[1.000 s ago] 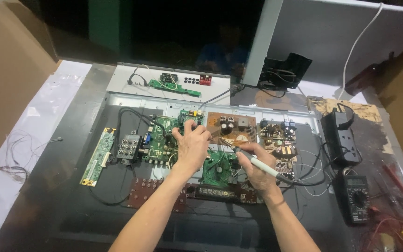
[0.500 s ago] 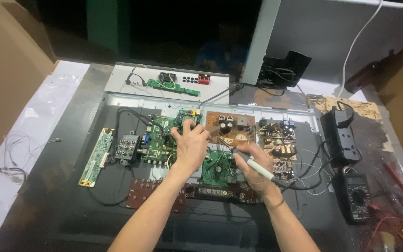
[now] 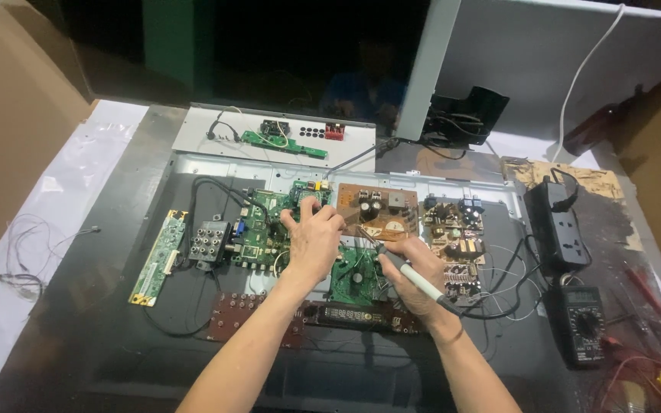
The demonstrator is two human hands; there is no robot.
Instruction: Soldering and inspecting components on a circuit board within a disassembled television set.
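Soldering iron, white-handled with a dark grip, lay clasped in the right hand, its tip pointing far and left toward the near edge of the brown circuit board. The fingers of that hand were curled tight round the handle, and the iron's cord end stuck out past the wrist toward the right. Left of it, the left hand rested palm down on the green main board, fingers bent and close together, fingertips touching the board near its far edge; whether it pinched anything could not be told. Between the two hands, a little nearer, sat a smaller green board. All these boards lay on the back of a flat dark panel spread over the surface. Right of the brown board was a power board crowded with parts. A long narrow green strip board lay at the left, just beside a black block of round sockets. A dark reddish board lay near the left forearm. At the right stood a black power strip, and nearer than that a black multimeter. On the far side rested a grey metal plate bearing a small green board.
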